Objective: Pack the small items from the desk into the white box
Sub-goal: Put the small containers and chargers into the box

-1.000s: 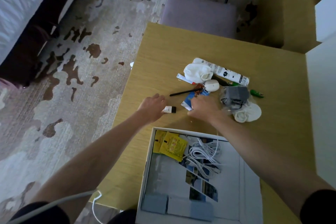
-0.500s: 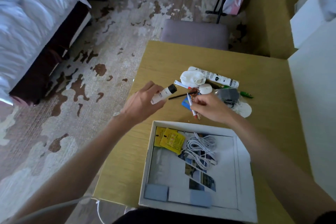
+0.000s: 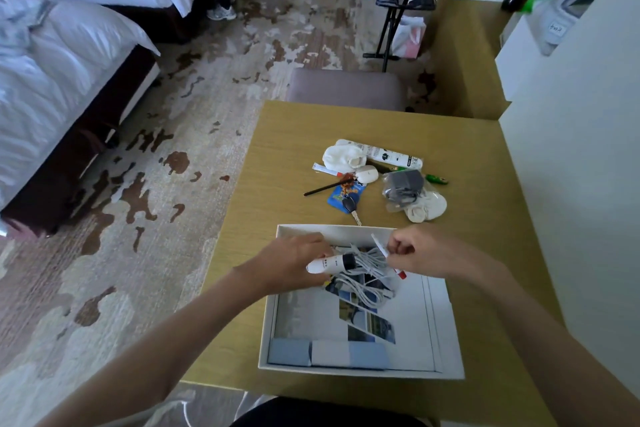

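The white box (image 3: 446,329) lies open on the near part of the desk (image 3: 287,163). A coil of white cable (image 3: 367,270) rests inside its far end. My left hand (image 3: 294,262) is over the box's far left corner, holding a small white tube with a black cap (image 3: 332,263). My right hand (image 3: 419,253) hovers over the far right of the box, pinching a thin white pen-like item with a red tip (image 3: 391,258). Farther back on the desk lie white socks (image 3: 341,156), a white tube (image 3: 388,154), a key on a blue tag (image 3: 346,199) and a grey bundle (image 3: 403,185).
A black pencil (image 3: 323,188) lies left of the pile. A grey chair (image 3: 346,88) stands at the desk's far edge. White cabinets (image 3: 571,163) run along the right. Beds (image 3: 62,73) stand far left across the patterned carpet.
Both hands lifted their items from the desk and carried them back over the box. The view has tilted up, showing more of the room.
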Available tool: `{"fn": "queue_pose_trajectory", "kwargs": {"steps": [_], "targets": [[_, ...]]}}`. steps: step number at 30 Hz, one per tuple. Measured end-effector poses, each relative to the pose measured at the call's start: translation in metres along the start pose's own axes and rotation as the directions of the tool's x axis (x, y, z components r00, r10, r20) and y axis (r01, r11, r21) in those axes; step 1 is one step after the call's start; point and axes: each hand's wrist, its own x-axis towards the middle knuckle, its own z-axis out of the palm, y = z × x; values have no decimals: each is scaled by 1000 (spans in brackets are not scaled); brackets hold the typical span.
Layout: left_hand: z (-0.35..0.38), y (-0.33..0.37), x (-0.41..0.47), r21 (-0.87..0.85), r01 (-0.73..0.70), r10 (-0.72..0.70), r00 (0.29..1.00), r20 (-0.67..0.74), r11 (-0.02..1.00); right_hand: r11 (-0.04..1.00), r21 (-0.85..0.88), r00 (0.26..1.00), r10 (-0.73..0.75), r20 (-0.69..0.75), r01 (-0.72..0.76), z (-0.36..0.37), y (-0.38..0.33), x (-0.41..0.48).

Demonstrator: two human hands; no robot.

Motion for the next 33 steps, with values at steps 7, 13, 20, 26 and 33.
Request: {"fn": "queue_pose_trajectory", "kwargs": {"steps": [7,13,20,26,33], "targets": [[33,9,5,178,8,-36,987,156,984,997,-72,990,42,136,-32,20,11,-30],[59,12,3,157,0,-38,970,240,988,985,-172,967,25,253,20,61,12,-33],[75,12,-1,230,11,-103,914,393,973,944,-328,980,41,193,25,86,7,-15],[66,1,-9,215,-3,-105,868,486,977,931,-361,992,-1,127,47,87,4,3],[45,2,-9,115,64,-93,960,265,991,977,-211,998,-16,63,29,100,1,18]]}}
